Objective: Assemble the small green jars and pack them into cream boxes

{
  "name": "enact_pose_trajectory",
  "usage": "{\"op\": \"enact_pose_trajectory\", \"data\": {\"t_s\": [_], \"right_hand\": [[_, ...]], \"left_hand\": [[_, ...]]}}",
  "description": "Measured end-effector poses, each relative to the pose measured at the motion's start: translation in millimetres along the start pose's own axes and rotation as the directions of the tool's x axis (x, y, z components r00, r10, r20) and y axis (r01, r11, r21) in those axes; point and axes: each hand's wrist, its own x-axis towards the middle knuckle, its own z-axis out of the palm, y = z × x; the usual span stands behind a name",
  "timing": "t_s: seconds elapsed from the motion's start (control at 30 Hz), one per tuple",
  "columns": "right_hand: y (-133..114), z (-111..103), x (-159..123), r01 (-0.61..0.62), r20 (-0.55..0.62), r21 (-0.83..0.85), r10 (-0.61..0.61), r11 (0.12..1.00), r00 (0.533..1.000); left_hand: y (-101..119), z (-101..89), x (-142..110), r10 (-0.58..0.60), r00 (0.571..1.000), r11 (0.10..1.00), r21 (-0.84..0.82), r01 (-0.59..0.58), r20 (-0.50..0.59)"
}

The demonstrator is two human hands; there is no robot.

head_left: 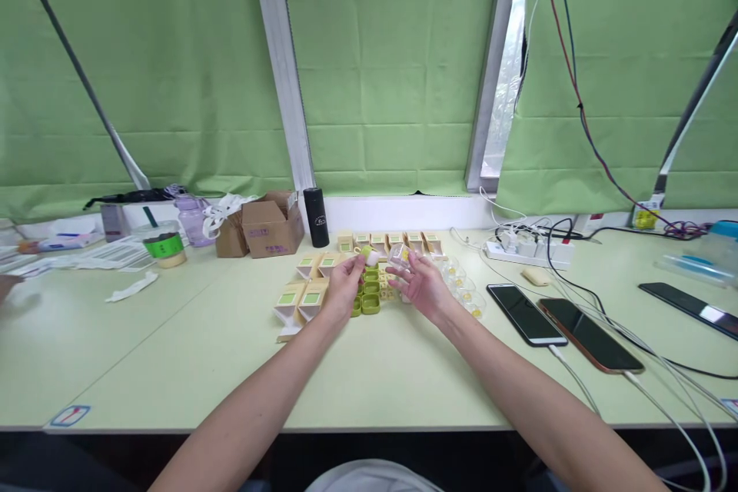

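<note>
My left hand (pixel 344 286) pinches a small white and yellow-green cap (pixel 370 255) at its fingertips. My right hand (pixel 423 283) holds a small clear jar (pixel 399 255) with something yellow inside, close to the cap. Both hands hover above a cluster of green lids (pixel 370 298) on the pale green table (pixel 173 354). Small tan boxes with green labels (pixel 300 300) lie left of the lids, and a row of the same boxes (pixel 392 240) stands behind. Several clear jars (pixel 466 290) sit to the right of my right hand.
Two phones (pixel 526 314) on charging cables lie at right, near a power strip (pixel 527 250) and tangled wires. A black cylinder (pixel 316 217), cardboard boxes (pixel 270 227), a purple bottle (pixel 191 219) and a green-banded cup (pixel 163 244) stand at the back left. Another person's hand (pixel 7 286) shows at the far left.
</note>
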Motion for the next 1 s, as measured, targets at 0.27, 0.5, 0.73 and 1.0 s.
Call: {"op": "enact_pose_trajectory", "data": {"t_s": [0.27, 0.5, 0.73, 1.0], "right_hand": [[11.5, -6.5, -6.0, 0.043, 0.026, -0.087, -0.041, 0.995, 0.999], [19.8, -2.6, -12.1, 0.205, 0.093, -0.392, -0.183, 0.897, 0.979], [29.5, -2.0, -14.7, 0.200, 0.113, -0.547, -0.165, 0.813, 0.980], [25.2, 0.2, -12.5, 0.084, 0.004, -0.440, -0.092, 0.894, 0.996]], "left_hand": [[-2.3, 0.3, 0.8, 0.024, 1.000, 1.000, -0.017, -0.024, -0.014], [0.6, 1.8, -2.2, 0.080, 0.997, 0.997, 0.004, -0.080, 0.006], [4.6, 3.2, -5.6, 0.075, 0.996, 0.997, -0.021, -0.074, 0.046], [5.9, 4.5, -8.7, 0.064, 0.996, 0.998, -0.018, -0.063, 0.056]]}}
